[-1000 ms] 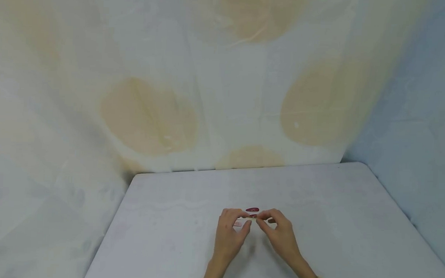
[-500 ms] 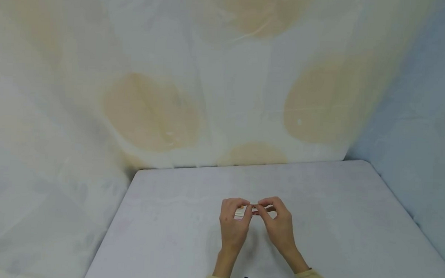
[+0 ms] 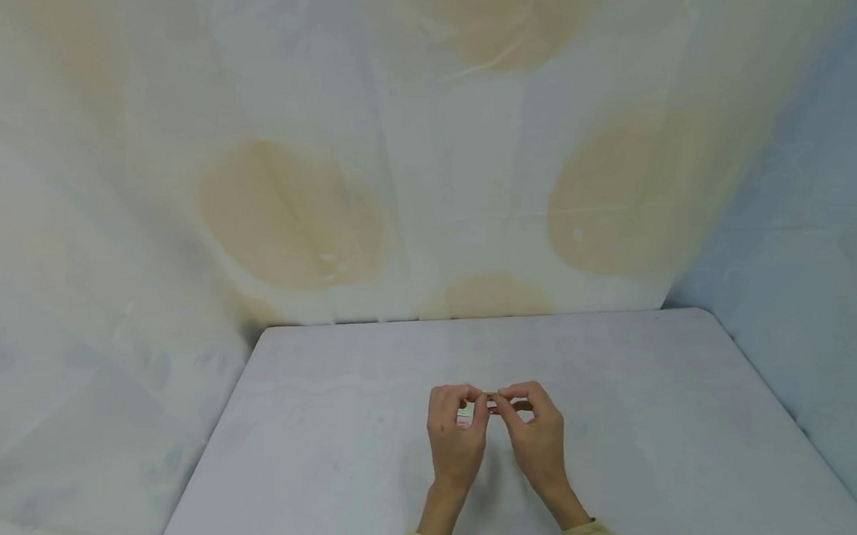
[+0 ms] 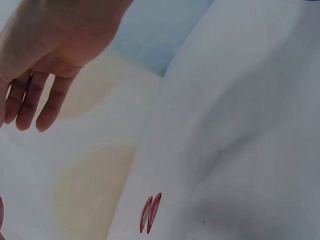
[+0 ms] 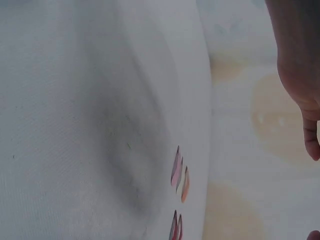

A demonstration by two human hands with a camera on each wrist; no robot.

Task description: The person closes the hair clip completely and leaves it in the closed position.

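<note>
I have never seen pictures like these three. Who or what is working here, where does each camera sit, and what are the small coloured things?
No machine here: a person works with two bare hands. The wide picture comes from a camera on the head, looking down at a pale table before a spotted cloth backdrop. There the left hand and right hand meet, fingertips pinching one small item between them; it is too small to identify. The other two pictures come from cameras worn on each wrist, so they look tilted. The left wrist view shows two red clip-like pieces lying on the table. The right wrist view shows pink and orange pieces beside more red ones, probably hair clips.
</note>
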